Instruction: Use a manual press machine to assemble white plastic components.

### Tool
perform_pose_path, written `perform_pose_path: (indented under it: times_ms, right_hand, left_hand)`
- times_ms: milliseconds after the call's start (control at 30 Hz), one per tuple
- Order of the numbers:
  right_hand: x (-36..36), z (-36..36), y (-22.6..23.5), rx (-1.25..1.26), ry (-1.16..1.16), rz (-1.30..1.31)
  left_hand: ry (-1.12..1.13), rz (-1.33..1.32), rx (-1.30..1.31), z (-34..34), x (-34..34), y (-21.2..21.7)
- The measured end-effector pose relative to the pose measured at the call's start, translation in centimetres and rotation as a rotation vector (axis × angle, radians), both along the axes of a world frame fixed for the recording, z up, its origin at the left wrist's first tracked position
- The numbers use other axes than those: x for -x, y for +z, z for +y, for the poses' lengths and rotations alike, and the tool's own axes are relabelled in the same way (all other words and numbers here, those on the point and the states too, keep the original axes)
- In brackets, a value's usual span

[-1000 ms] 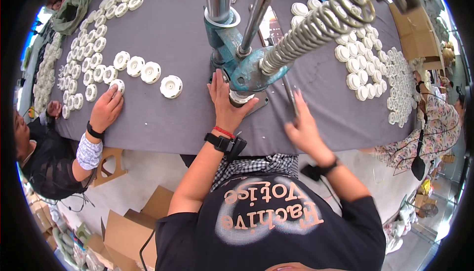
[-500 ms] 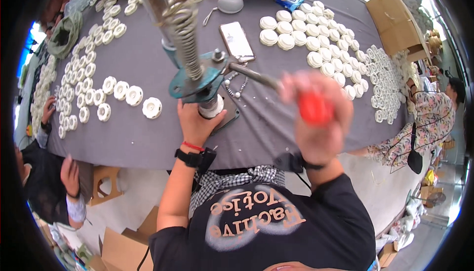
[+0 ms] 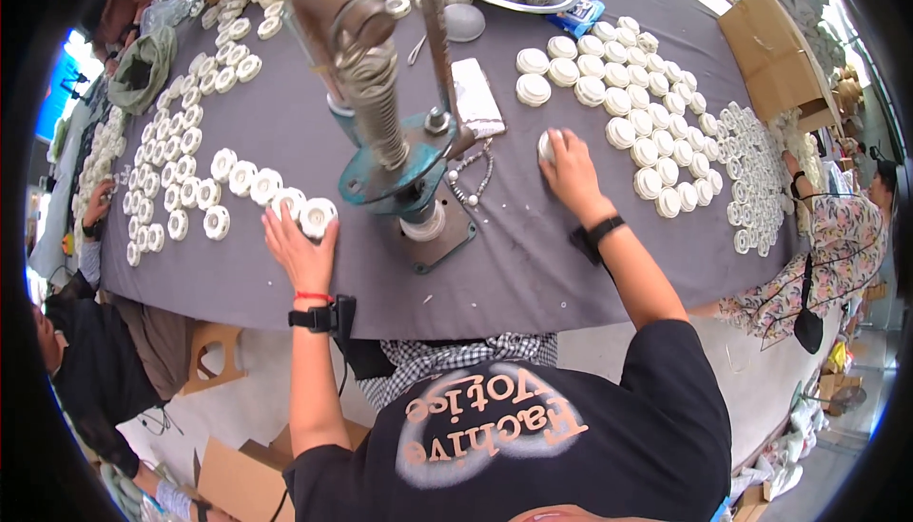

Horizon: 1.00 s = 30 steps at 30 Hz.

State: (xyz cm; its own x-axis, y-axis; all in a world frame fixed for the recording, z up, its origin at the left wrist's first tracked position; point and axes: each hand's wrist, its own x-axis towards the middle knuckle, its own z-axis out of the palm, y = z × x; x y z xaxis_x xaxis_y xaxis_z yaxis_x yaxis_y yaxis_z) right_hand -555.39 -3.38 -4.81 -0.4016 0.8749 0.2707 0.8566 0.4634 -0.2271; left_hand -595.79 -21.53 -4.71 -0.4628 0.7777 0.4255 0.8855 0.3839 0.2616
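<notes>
Hands split either side of the blue hand press (image 3: 404, 165) mid-table. L hand (image 3: 297, 246) closed on white ring part (image 3: 318, 217) toward near-left edge; R hand (image 3: 571, 168) flat over white disc (image 3: 547, 145), fingers together, w/ disc rows (image 3: 647, 132) just beyond toward right edge.

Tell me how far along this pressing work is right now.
Done, by the look of it: rows of white ring parts lie left of the press. In hand: the left hand touches a ring part at the row's end; the right hand covers a white disc. Left: rows of discs remain on the right.
</notes>
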Motion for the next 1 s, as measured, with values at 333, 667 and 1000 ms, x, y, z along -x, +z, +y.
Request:
perform_pose_path:
  times_ms: [333, 667, 1000]
  right_hand:
    - [12.0, -13.7, 6.0, 1.408, -0.204, 1.469]
    - [17.0, -12.3, 1.8, 0.419, -0.191, 0.922]
    - [11.7, -6.9, 8.8, 0.826, -0.164, 0.889]
  left_hand:
    - [-0.543, -0.506, -0.083, -1.7, -12.2, 4.7]
    - [-0.774, -0.929, -0.194, 0.9, -11.6, 4.8]
    - [-0.618, -0.53, -0.118, 3.7, -10.1, -0.1]
